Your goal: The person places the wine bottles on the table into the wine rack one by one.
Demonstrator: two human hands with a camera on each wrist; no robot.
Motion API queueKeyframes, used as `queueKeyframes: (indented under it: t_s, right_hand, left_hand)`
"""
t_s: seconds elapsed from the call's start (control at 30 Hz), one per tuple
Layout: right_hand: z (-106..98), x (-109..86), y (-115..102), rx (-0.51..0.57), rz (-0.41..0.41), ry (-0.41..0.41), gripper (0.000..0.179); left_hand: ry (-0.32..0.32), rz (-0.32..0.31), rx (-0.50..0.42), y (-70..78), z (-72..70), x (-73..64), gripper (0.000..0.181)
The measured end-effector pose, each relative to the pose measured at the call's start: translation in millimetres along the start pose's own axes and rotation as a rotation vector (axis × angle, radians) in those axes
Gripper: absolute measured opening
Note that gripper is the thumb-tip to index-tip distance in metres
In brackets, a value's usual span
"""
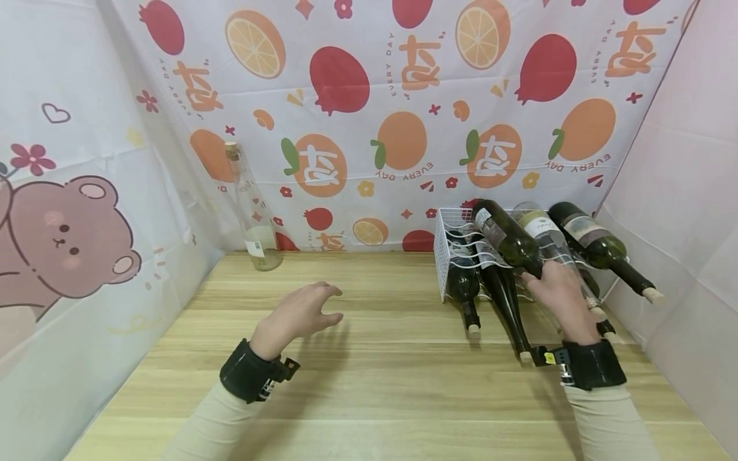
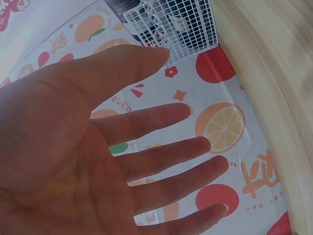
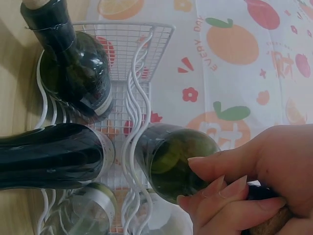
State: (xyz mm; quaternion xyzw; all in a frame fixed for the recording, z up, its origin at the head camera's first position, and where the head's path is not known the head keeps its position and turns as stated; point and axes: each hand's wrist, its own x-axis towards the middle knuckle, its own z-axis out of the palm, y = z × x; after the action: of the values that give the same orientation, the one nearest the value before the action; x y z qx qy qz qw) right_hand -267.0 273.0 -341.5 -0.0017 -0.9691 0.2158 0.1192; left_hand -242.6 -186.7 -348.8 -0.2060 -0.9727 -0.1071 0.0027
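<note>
My right hand (image 1: 559, 291) grips the neck of a dark green wine bottle (image 1: 503, 234) at the top of a white wire wine rack (image 1: 441, 259). In the right wrist view the fingers (image 3: 222, 188) wrap the neck, with the cork end showing below them, and the bottle's body lies at the rack's upper wavy bars (image 3: 134, 105). Above the table, left of the rack, my left hand (image 1: 300, 314) is held with thumb and fingers spread. Its palm (image 2: 63, 161) faces its wrist camera and holds nothing.
Beside the held bottle lie a clear bottle (image 1: 542, 230) and another dark bottle (image 1: 594, 237). Lower in the rack, dark bottles (image 1: 463, 288) point their corked necks forward. A clear corked bottle (image 1: 262, 240) stands at the back left. Printed cloth (image 1: 369, 218) backs the wooden table (image 1: 369, 384).
</note>
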Motion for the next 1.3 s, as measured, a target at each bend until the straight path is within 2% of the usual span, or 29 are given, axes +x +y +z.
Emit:
queueKeyframes:
  t_s: [0.2,0.43,0.7,0.87,0.93,1.03,1.17,1.3]
  right_hand:
    - [3.5,2.1,-0.2,-0.003,0.014,-0.027,0.044]
    - [10.4,2.5,-3.0,-0.038,0.004,0.012,0.04]
    - [22.0,-0.9,-15.0,0.019,0.01,0.003,0.038]
    - [23.8,-1.3,-17.6,0.006,0.031,-0.013,0.037]
    - [22.5,-1.1,-16.9,-0.001,0.037,-0.035,0.034]
    - [18.3,-0.8,-16.1,-0.011,0.048,-0.111,0.033]
    - [9.3,-1.6,-14.0,-0.012,0.045,-0.207,0.051]
    - [0.7,-3.1,-10.5,0.02,0.024,-0.289,0.048]
  left_hand:
    - [0.003,0.001,0.002,-0.3,0.2,-0.6,0.047]
    - [0.0,0.002,0.001,-1.1,0.0,-0.6,0.047]
    - [-0.015,-0.003,0.0,-1.7,-0.5,-0.7,0.048]
    - [-0.02,-0.004,0.0,-1.6,-0.1,-0.7,0.047]
    - [-0.024,-0.004,0.0,-1.3,-0.1,-0.8,0.047]
    - [-0.027,-0.005,0.003,-1.1,-0.3,-1.4,0.047]
    - [-0.022,0.001,0.001,-1.0,-0.9,-2.1,0.047]
    - [-0.017,0.01,-0.003,-0.9,-1.6,-2.4,0.046]
